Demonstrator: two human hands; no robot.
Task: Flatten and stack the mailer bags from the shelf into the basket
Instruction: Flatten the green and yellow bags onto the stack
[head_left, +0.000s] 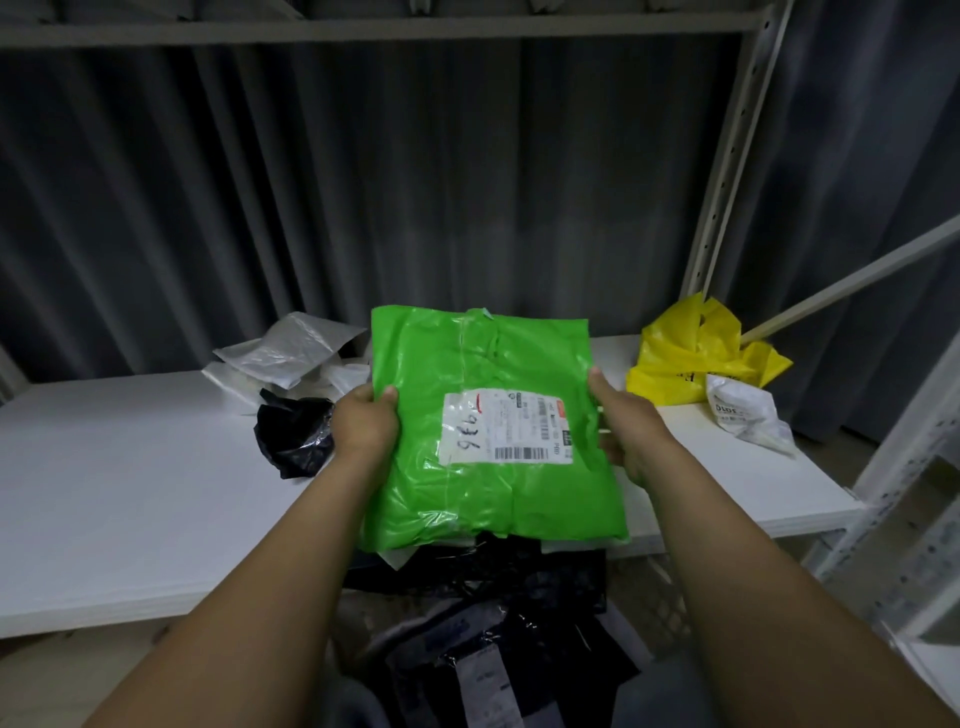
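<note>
Nearest, below the green mailer bag (519, 353): a stack of dark mailers (493, 623), glossy and lying roughly flat. To the lower right of the green bag is a piece of lattice wall, apparently the basket (665, 597); its rim is not clearly visible.

The green mailer bag is held in the air, flat side up, over that stack and the front edge of the shelf (130, 493). A white shipping label (506, 426) faces up, with handwritten digits on it.

Left hand (363, 421): grips the bag's left edge, thumb on top, fingers tucked under and hidden.
Right hand (631, 431): grips the right edge, thumb on top, fingers curled beneath and only partly visible.

On the shelf:
- left of the green bag, a crumpled black bag (296, 436)
- behind it, silvery-white bags (291, 353) in a loose heap
- right of the green bag, a crumpled yellow bag (691, 358)
- just in front of the yellow one, a white bag (748, 410) with printed digits

Beyond the green bag hangs a dark pleated curtain (363, 182). A perforated upright (727, 156) stands to the far right.
</note>
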